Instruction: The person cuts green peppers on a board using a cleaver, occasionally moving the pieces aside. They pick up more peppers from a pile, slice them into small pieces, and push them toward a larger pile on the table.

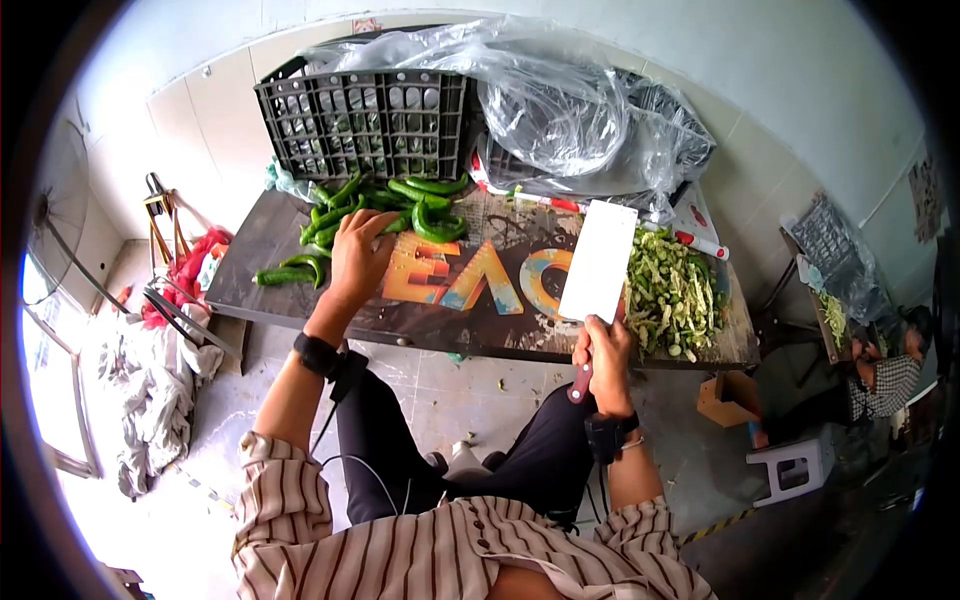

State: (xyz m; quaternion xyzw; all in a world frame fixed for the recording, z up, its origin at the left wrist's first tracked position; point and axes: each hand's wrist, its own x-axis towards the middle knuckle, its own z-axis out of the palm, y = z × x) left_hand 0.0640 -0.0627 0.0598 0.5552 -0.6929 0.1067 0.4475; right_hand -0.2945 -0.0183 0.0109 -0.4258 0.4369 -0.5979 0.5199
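Note:
My right hand [604, 362] is closed round the dark handle [580, 382] of a cleaver, its broad pale blade [600, 262] pointing up and away over the table. Curled fingers of my left hand [360, 255] are at the near edge of a pile of long green peppers [432, 205], apparently gripping one; the hand partly hides it. Two loose peppers [292, 270] lie left of this hand. Right of the blade is a heap of chopped green pepper pieces [675, 300].
Behind the peppers, a black plastic crate [365, 125] stands on the dark table [265, 235]. Clear plastic sheeting [560, 110] covers another crate beside it. At far right a person in a checked sleeve [890, 385] sits near a white stool [795, 465] and a cardboard box [728, 398].

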